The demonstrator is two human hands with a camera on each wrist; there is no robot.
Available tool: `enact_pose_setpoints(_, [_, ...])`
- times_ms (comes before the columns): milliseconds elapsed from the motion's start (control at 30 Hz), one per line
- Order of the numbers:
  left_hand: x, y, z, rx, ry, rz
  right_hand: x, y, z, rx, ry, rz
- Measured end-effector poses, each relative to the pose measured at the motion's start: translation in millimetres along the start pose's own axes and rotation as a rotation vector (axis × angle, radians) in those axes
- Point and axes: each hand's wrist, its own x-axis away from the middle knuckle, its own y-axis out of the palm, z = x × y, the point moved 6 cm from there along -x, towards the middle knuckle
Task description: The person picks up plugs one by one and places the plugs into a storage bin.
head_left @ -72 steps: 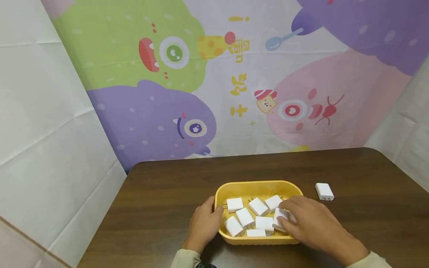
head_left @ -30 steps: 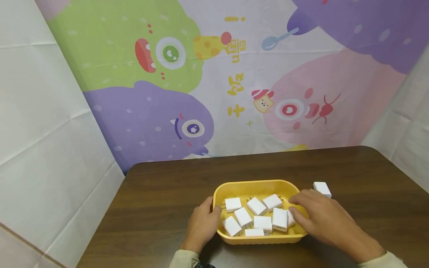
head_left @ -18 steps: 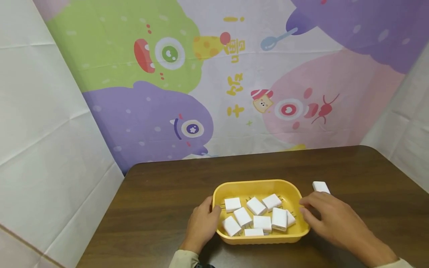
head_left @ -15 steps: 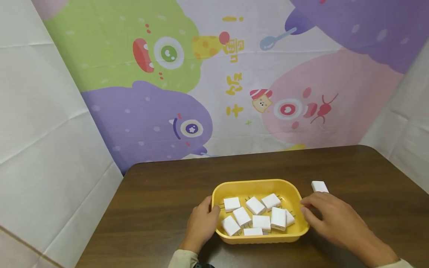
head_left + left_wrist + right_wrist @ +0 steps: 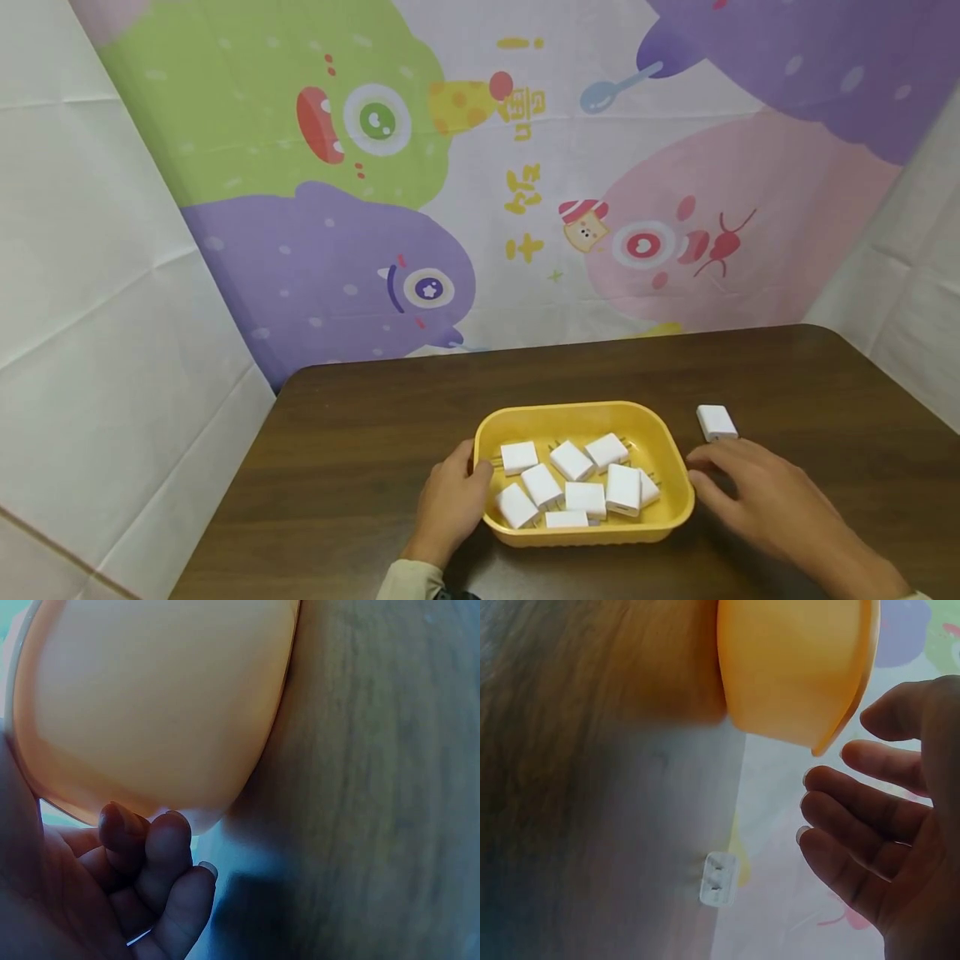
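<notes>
A yellow plastic basket (image 5: 577, 537) holds several white charger plugs (image 5: 585, 500), lying at different angles with some metal prongs showing. At its left end my left hand (image 5: 453, 500) grips the wall, thumb over the rim and fingers outside; the left wrist view shows curled fingertips against the basket's outer side (image 5: 150, 720). Just beyond the right end is my right hand (image 5: 772, 500), its fingers loosely bent around nothing. The right wrist view shows those fingers (image 5: 855, 825) apart from the rim. One more charger plug (image 5: 716, 422) lies on the table beyond the right hand.
A dark wooden table (image 5: 360, 467) carries everything. Behind it hangs a cloth with cartoon monsters (image 5: 525, 167), and white sheets (image 5: 127, 333) close off both sides.
My right hand has let go of a charger plug inside the basket, then drawn out over the right rim toward the right. My left hand keeps its hold on the basket.
</notes>
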Motion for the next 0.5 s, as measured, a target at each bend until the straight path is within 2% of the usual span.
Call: enact_pose_setpoints(500, [0.0, -0.4, 1.1, 0.006, 0.005, -0.002, 2.3, 8.5, 14.3, -0.015, 0.1, -0.129])
